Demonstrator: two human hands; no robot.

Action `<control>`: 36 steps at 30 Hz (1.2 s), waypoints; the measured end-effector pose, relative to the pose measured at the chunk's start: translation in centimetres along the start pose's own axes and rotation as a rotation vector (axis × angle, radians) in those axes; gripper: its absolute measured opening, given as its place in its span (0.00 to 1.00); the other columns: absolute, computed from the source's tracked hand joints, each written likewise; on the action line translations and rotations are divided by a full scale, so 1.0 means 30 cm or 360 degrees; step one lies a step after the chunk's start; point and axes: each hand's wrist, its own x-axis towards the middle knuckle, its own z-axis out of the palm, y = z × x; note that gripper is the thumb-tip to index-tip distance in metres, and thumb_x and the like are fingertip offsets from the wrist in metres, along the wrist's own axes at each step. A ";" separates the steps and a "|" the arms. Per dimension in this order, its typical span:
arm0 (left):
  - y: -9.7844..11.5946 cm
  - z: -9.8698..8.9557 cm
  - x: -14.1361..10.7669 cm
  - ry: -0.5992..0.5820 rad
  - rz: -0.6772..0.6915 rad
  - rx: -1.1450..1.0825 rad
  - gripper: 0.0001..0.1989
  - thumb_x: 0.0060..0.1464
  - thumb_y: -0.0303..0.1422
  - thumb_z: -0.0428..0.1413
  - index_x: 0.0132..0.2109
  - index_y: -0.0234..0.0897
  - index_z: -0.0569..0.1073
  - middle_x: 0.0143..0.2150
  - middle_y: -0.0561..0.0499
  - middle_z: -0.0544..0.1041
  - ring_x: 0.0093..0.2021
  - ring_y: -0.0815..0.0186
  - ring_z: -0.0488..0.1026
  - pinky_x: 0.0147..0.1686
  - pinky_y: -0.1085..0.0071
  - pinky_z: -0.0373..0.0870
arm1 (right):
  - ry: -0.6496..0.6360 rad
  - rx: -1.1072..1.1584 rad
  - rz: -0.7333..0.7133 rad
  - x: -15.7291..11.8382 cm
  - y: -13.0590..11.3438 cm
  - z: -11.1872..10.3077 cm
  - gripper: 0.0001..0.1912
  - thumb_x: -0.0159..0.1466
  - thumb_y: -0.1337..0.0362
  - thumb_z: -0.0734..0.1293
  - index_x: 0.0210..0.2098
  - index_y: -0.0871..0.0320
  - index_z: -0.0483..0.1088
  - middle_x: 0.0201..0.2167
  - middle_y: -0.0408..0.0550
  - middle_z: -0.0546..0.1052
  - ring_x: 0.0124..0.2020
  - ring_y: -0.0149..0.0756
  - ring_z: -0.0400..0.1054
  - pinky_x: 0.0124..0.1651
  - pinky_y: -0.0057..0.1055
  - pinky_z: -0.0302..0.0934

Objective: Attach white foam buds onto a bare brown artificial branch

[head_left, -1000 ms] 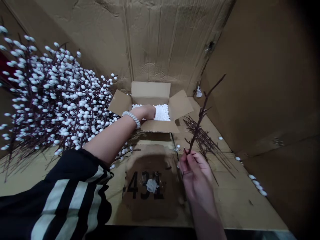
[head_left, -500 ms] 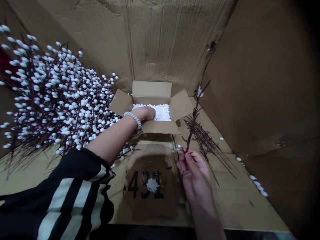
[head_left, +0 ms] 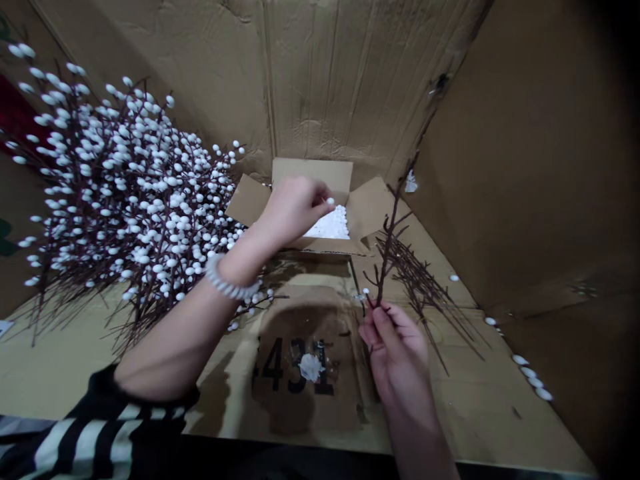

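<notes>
Over a small open cardboard box (head_left: 313, 177), my left hand (head_left: 300, 203) pinches a small white berry (head_left: 331, 202) between thumb and fingertips. White berries (head_left: 333, 225) fill the box beneath it. My right hand (head_left: 397, 340) holds a bare brown twig (head_left: 390, 250) upright by its lower end, to the right of the box. One white berry (head_left: 366, 291) shows just beside my right fingertips. Behind the held twig lies a pile of bare brown twigs (head_left: 425, 280).
A large bundle of white-berried stems (head_left: 145, 193) fills the left side. Tall cardboard walls (head_left: 200, 67) stand at the back and right. Several loose white berries (head_left: 535, 382) lie along the right wall. A whitish lump (head_left: 311, 367) sits on cardboard in front.
My left hand has risen out of the berries in the box and now has a white berry at its fingertips. My right hand still holds the twig. The view has shifted slightly.
</notes>
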 end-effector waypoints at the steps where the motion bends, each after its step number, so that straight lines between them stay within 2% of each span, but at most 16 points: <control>1: 0.014 -0.008 -0.055 0.0180 0.0043 -0.0318 0.10 0.60 0.33 0.58 0.44 0.32 0.80 0.39 0.44 0.83 0.40 0.61 0.78 0.44 0.65 0.71 | -0.0005 -0.0010 0.0001 -0.007 0.003 0.004 0.19 0.45 0.53 0.80 0.29 0.55 0.75 0.26 0.41 0.76 0.21 0.24 0.59 0.24 0.23 0.57; 2: 0.025 -0.008 -0.114 0.0279 0.0064 -0.0659 0.08 0.57 0.32 0.60 0.42 0.33 0.81 0.36 0.46 0.83 0.37 0.64 0.79 0.41 0.68 0.72 | -0.0014 -0.0022 0.0002 -0.015 0.006 0.008 0.19 0.45 0.52 0.80 0.29 0.56 0.76 0.26 0.42 0.77 0.21 0.24 0.59 0.23 0.23 0.56; 3: 0.034 0.000 -0.173 0.0294 0.0035 -0.0984 0.09 0.56 0.31 0.61 0.43 0.34 0.81 0.36 0.47 0.84 0.36 0.65 0.79 0.39 0.69 0.73 | -0.0029 -0.0037 0.0005 -0.024 0.010 0.014 0.18 0.45 0.52 0.80 0.28 0.56 0.76 0.26 0.43 0.77 0.20 0.24 0.59 0.22 0.23 0.55; 6: 0.047 0.067 -0.328 0.0265 -0.0253 -0.1728 0.10 0.53 0.31 0.64 0.43 0.37 0.82 0.38 0.48 0.85 0.35 0.67 0.80 0.35 0.74 0.76 | -0.0086 -0.0101 0.0009 -0.051 0.026 0.034 0.16 0.48 0.53 0.79 0.28 0.57 0.76 0.24 0.44 0.77 0.20 0.25 0.59 0.20 0.23 0.54; 9: 0.052 0.158 -0.422 0.0301 -0.0527 -0.2146 0.09 0.49 0.30 0.67 0.40 0.40 0.83 0.37 0.50 0.85 0.37 0.68 0.81 0.41 0.74 0.77 | -0.0130 -0.0178 -0.0004 -0.068 0.045 0.053 0.14 0.49 0.54 0.78 0.27 0.57 0.76 0.23 0.43 0.77 0.20 0.26 0.60 0.21 0.24 0.56; 12: 0.067 0.224 -0.465 0.0292 -0.0747 -0.2486 0.11 0.47 0.33 0.69 0.40 0.41 0.83 0.36 0.50 0.85 0.35 0.68 0.81 0.40 0.74 0.78 | -0.0170 -0.0254 -0.0022 -0.070 0.061 0.059 0.13 0.50 0.55 0.77 0.25 0.57 0.75 0.21 0.42 0.75 0.21 0.28 0.62 0.23 0.25 0.59; 20: 0.100 0.263 -0.488 0.0220 -0.0966 -0.2743 0.13 0.41 0.34 0.72 0.37 0.39 0.84 0.33 0.49 0.84 0.31 0.68 0.80 0.36 0.75 0.77 | -0.0264 -0.0404 -0.0081 -0.063 0.069 0.044 0.10 0.53 0.60 0.74 0.21 0.56 0.71 0.17 0.39 0.71 0.19 0.28 0.60 0.20 0.23 0.55; 24: 0.090 0.281 -0.490 0.0171 -0.0987 -0.2790 0.13 0.42 0.35 0.72 0.37 0.39 0.84 0.31 0.50 0.84 0.30 0.70 0.79 0.35 0.78 0.77 | -0.0300 -0.0438 -0.0122 -0.064 0.057 0.047 0.10 0.51 0.63 0.74 0.20 0.56 0.69 0.16 0.38 0.69 0.17 0.27 0.59 0.19 0.22 0.53; 29: 0.086 0.286 -0.492 0.0081 -0.1004 -0.2877 0.15 0.40 0.36 0.73 0.37 0.37 0.84 0.31 0.48 0.84 0.29 0.68 0.80 0.38 0.72 0.80 | -0.0291 -0.0471 -0.0153 -0.069 0.042 0.051 0.08 0.51 0.65 0.73 0.21 0.56 0.69 0.16 0.38 0.69 0.17 0.27 0.60 0.19 0.22 0.54; 36: 0.094 0.292 -0.499 0.0109 -0.1052 -0.2902 0.16 0.37 0.37 0.74 0.36 0.38 0.84 0.31 0.49 0.84 0.28 0.70 0.80 0.35 0.77 0.79 | -0.0271 -0.0514 -0.0205 -0.079 0.032 0.058 0.08 0.50 0.68 0.71 0.20 0.56 0.67 0.15 0.37 0.68 0.16 0.25 0.58 0.18 0.20 0.53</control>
